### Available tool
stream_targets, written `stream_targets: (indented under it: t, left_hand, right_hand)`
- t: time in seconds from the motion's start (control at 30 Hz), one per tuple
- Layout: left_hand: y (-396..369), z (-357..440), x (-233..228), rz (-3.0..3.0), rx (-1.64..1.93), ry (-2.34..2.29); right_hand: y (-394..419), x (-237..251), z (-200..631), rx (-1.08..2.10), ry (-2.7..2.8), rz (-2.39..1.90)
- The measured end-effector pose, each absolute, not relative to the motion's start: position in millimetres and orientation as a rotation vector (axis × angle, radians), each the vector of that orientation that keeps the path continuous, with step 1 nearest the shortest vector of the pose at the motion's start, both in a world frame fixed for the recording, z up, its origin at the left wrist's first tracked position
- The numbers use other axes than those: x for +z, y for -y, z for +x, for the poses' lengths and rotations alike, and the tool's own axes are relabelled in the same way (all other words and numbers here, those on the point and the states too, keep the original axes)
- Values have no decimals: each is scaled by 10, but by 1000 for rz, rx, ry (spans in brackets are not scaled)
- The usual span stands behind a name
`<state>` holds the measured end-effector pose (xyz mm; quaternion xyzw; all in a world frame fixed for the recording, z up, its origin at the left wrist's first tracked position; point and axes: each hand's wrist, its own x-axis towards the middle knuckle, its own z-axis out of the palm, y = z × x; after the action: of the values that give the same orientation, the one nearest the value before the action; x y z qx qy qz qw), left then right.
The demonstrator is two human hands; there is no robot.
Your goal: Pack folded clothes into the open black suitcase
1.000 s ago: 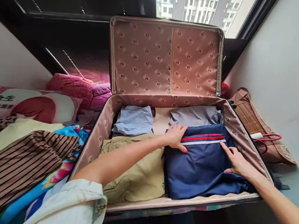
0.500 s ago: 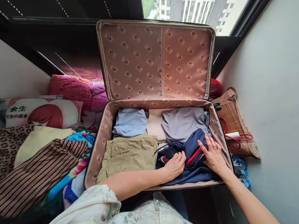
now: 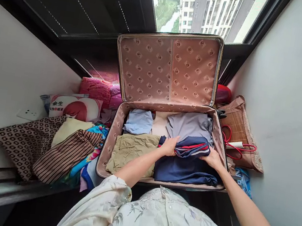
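An opened suitcase (image 3: 107,148) with a patterned brown lining lies before me. In its front right part is a navy garment with red and white stripes (image 3: 191,149), its striped part lifted and folded over. My left hand (image 3: 169,146) is closed on the left end of that fold, and my right hand (image 3: 213,158) grips the right end. Below the hands a smooth dark blue layer (image 3: 182,171) lies flat. Khaki folded trousers (image 3: 133,150) sit left of my left hand. Behind are a light blue folded cloth (image 3: 139,121), a pale pink cloth (image 3: 161,122) and a grey garment (image 3: 190,125).
The suitcase lid (image 3: 166,69) stands upright against the window. At left are a striped brown cloth (image 3: 66,157), a patterned dark cloth (image 3: 29,139) and a printed pillow (image 3: 76,107). On the right, a red cord (image 3: 230,131) lies by a brown woven mat (image 3: 238,123) near the wall.
Both hands have moved from pressing on the bunched navy garment to gripping its striped part at either end. That part now lies folded across, with the dark blue layer smoother. The view has shifted.
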<state>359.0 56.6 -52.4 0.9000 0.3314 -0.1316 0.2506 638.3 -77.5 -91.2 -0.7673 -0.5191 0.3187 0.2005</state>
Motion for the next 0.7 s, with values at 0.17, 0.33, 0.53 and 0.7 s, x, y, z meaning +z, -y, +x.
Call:
stream_targets:
  t: [0.17, 0.33, 0.53, 0.7]
  left_hand:
    - [-317, 3420, -432, 2713, -350, -682]
    - [-239, 3348, -318, 2707, -445, -637]
    - [-1203, 3807, 143, 2623, -381, -841]
    - [-2025, 4379, -122, 2518, -449, -959]
  right_hand:
    - [1095, -903, 6276, 700, 1812, -1918]
    - [1192, -838, 6237, 690, 1900, -1872]
    - [383, -527, 6690, 680, 1625, -1916]
    - [-401, -749, 6662, 546, 1574, -2235]
